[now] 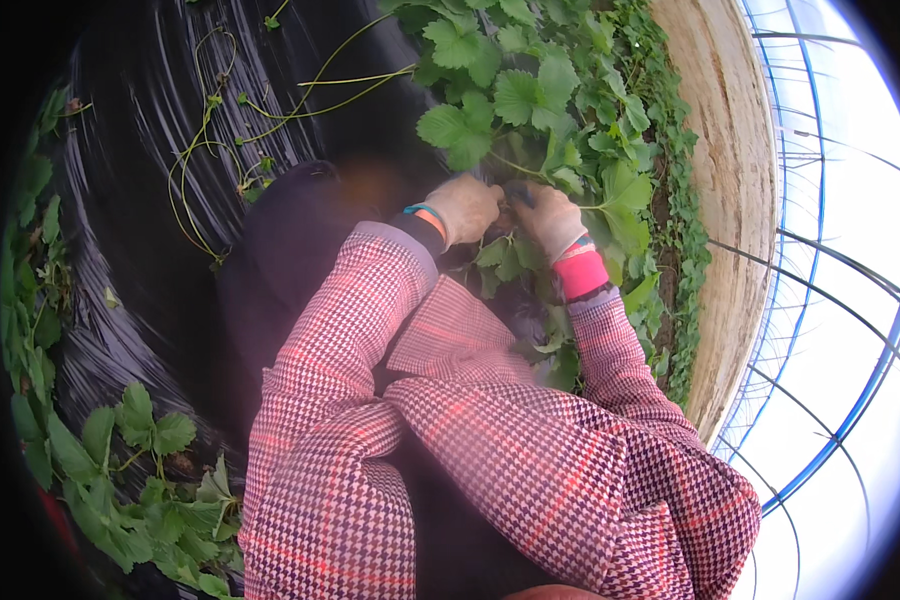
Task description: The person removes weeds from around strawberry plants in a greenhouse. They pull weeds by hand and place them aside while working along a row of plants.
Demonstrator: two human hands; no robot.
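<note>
Pale work gloves cover both of my hands. My left hand (461, 208) is bent inward at the base of a leafy plant (521, 97), which looks like a strawberry plant. Close beside it, my right hand (551, 217) reaches in from the right with a pink cuff (581, 272) at its wrist. The fingertips of the two hands nearly meet over some brownish plant matter (502, 219). Fingers and shade hide whatever may be between them. Green leaves (508, 255) stand just below the hands.
Black plastic mulch film (157, 150) covers the ground to the left, with cut-looking runners (187, 161) strewn on it. Another row of leafy plants (150, 502) lines the lower left. A pale board-like edge (727, 150) and a greenhouse frame (862, 420) bound the right.
</note>
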